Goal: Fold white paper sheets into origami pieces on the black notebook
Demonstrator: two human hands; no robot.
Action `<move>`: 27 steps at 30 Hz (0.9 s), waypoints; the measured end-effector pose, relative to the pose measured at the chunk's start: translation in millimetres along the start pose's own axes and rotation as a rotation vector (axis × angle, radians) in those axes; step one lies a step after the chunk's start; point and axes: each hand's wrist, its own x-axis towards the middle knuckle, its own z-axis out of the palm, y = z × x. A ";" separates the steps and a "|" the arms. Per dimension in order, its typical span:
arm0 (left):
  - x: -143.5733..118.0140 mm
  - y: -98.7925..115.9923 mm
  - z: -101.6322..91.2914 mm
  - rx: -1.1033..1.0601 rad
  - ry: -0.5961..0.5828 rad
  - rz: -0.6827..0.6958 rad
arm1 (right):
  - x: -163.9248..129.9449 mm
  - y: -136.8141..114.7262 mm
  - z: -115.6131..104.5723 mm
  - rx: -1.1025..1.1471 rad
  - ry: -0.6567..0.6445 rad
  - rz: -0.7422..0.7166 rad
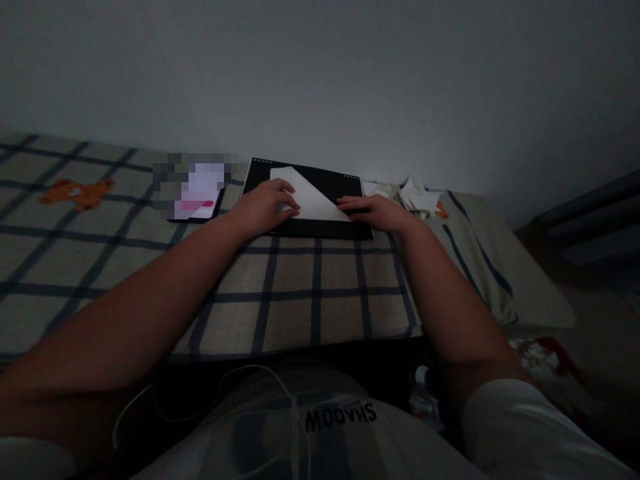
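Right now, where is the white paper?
The white paper lies on the black board on the checked bedcover, between the left hand and right hand.

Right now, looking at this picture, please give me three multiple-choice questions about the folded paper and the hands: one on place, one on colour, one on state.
1. Where does the folded white paper lie?
A. on the black board
B. on the floor
C. on the person's lap

2. What colour are the lines on the checked bedsheet?
A. red
B. dark blue
C. yellow

3. How are the left hand and right hand?
A. raised in the air
B. pressed down at the paper's edges
C. clasped together

Answers: 1 A, the board frames the paper. 2 B, the grid is dark blue. 3 B, both hands rest flat there.
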 end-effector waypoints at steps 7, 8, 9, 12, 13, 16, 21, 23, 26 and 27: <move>1.0 -5.6 2.7 -0.022 0.004 0.022 | -1.1 -3.1 -4.3 -0.001 -0.049 0.045; 1.2 -6.8 3.2 -0.031 0.004 0.026 | -1.2 -3.1 -4.3 -0.001 -0.048 0.045; 1.3 -7.7 3.6 -0.038 0.004 0.027 | -1.4 -3.1 -4.1 -0.002 -0.045 0.041; 1.4 -8.1 3.6 -0.037 0.008 0.026 | -2.0 -4.4 -1.9 -0.010 -0.014 0.023; 1.3 -7.7 3.3 -0.034 0.009 0.026 | -2.1 -5.7 -0.8 -0.015 0.008 0.018; 1.7 -6.1 2.1 -0.036 0.001 0.038 | -0.7 -12.2 3.9 -0.054 0.106 0.003; 3.2 -7.6 0.9 -0.068 -0.024 0.080 | 10.1 -19.6 16.6 -0.151 0.252 -0.121; 3.7 -9.0 0.7 -0.082 -0.031 0.096 | 15.0 -18.0 22.5 -0.175 0.215 -0.177; 3.8 -10.9 0.7 -0.105 -0.035 0.100 | 19.2 -12.9 28.9 -0.208 0.140 -0.209; 3.8 -11.4 0.7 -0.112 -0.038 0.097 | 19.5 -11.3 30.0 -0.214 0.128 -0.205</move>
